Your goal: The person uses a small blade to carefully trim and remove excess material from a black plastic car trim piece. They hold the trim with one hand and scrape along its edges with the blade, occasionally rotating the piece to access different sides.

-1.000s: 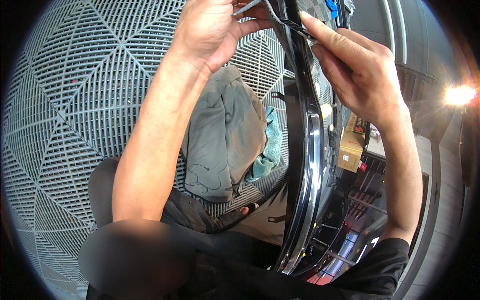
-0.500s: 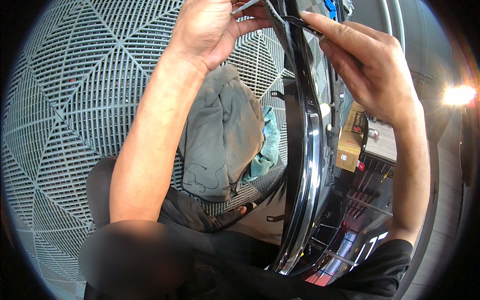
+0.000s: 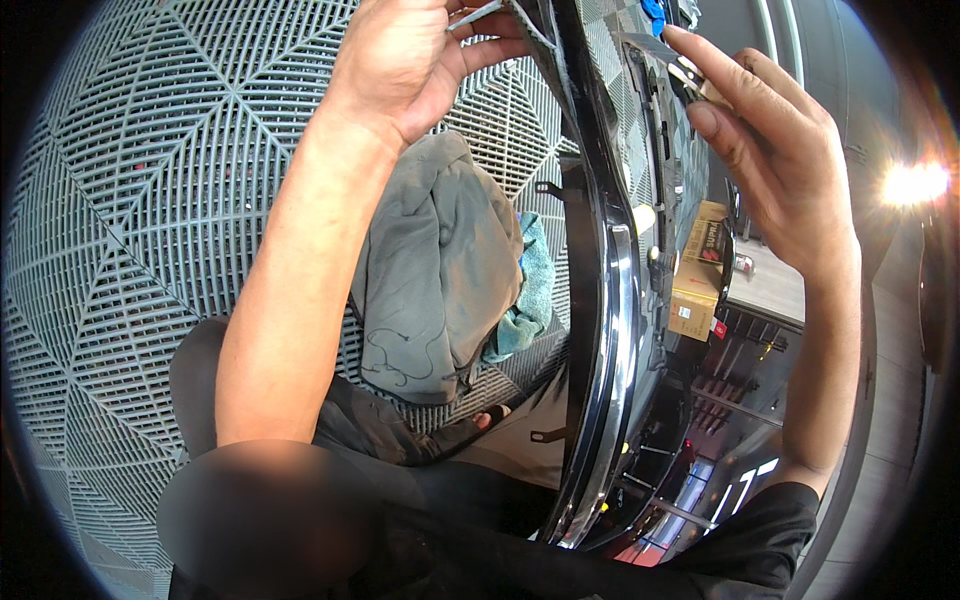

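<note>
My left hand is at the top, its fingers closed on the edge of a thin grey strip of film beside a glossy black car body panel. The panel stands on edge, curving from top to bottom. On its other side my right hand pinches a slim knife with a flat dark blade. The blade points up and left and is apart from the panel's edge. Part of my left fingers is cut off by the upper border.
A crumpled dark grey cloth and a teal towel lie on the slatted grey floor. Metal tabs stick out from the panel. Cardboard boxes stand beyond it, near a bright lamp.
My right hand has moved right with the knife, away from the panel's edge. My left hand has shifted slightly left, still on the film strip.
</note>
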Available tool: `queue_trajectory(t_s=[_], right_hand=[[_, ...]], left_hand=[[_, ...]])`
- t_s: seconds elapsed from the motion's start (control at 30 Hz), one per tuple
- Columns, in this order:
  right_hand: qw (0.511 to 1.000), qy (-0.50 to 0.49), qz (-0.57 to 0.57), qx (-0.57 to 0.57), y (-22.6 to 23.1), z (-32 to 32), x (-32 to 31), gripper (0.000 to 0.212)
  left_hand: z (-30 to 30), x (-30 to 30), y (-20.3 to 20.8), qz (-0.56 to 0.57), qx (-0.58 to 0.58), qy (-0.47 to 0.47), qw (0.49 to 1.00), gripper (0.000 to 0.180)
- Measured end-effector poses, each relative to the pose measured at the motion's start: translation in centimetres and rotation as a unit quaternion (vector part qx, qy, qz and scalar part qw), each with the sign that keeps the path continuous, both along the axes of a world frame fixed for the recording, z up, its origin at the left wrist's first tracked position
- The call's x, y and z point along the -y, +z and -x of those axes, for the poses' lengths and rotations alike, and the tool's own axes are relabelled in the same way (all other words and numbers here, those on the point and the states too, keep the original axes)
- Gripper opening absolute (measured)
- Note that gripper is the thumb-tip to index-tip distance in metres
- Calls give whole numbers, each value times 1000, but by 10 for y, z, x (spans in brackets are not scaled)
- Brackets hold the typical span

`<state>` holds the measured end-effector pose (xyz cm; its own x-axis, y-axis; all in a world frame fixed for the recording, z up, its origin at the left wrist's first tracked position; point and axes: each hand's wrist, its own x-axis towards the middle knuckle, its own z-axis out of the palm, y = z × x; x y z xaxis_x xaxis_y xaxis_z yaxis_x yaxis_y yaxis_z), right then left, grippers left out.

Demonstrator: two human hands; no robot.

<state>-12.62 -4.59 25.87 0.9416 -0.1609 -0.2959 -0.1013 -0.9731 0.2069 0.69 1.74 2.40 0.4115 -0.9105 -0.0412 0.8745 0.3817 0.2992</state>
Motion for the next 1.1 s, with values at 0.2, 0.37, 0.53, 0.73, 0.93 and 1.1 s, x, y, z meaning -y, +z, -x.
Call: queue_trajectory(t_s=[0.2, 0.37, 0.53, 0.73, 0.93, 1.1], right_hand=[[998, 39, 34, 21, -5, 5, 5, 41], [997, 65, 25, 14, -7, 13, 14, 33], [998, 1, -49, 37, -4, 13, 14, 32], [996, 0, -92, 5, -8, 8, 14, 35], [998, 44, -43, 22, -17, 2, 5, 37], [999, -25, -38, 7, -16, -3, -6, 40]], left_hand=[[0, 1, -3, -2, 8, -2, 1000, 51], [0, 0, -1, 6, 8, -2, 1000, 52], [1, 0, 0, 1, 6, -3, 1000, 51], [1, -2, 0, -2, 9, 1, 1000, 50], [0, -1, 4, -12, -9, -6, 1000, 49], [1, -2, 3, 14, 1, -4, 1000, 49]])
